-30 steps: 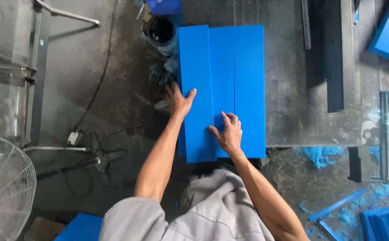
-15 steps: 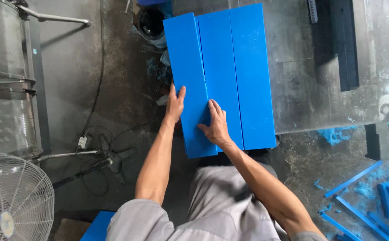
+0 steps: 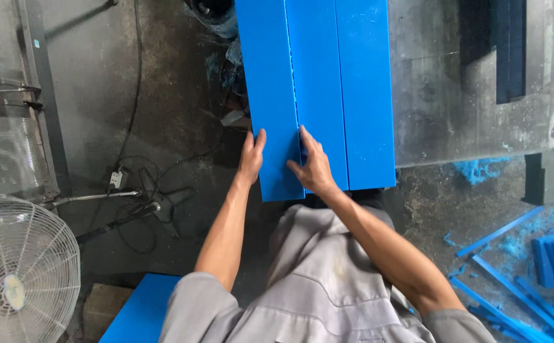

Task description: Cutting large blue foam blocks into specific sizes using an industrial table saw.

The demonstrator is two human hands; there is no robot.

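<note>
Comparing with the head view half a second ago: the blue sheet [image 3: 318, 89] now fills more of the top of the frame, its far end cut off; both hands sit nearer its near edge, closer together; the fan has dropped lower left.

Head view, items:

- Blue sheet: rigid plastic panel, smooth, matt, long rectangle with two lengthwise creases dividing it into three strips. Lies on the grey metal table [image 3: 467, 95], its near end overhanging the table edge toward the person.
- Left hand [image 3: 251, 159]: arm extended, palm down on the left strip at its outer edge, fingers straight, thumb splayed. Flat and open, pressing, clasping nothing.
- Right hand [image 3: 313, 168]: arm reaching in from the lower right, wrist bent, fingers spread on the left crease near the sheet's near end. Open, resting flat, no grasp.
- Grey work shirt [image 3: 315, 286]: soft, creased cloth, short sleeves.
- Wire-cage fan [image 3: 16, 279]: round, pale, lower left on stained concrete floor.
- Blue offcut strips [image 3: 518, 279]: thin, scattered lower right.
</note>
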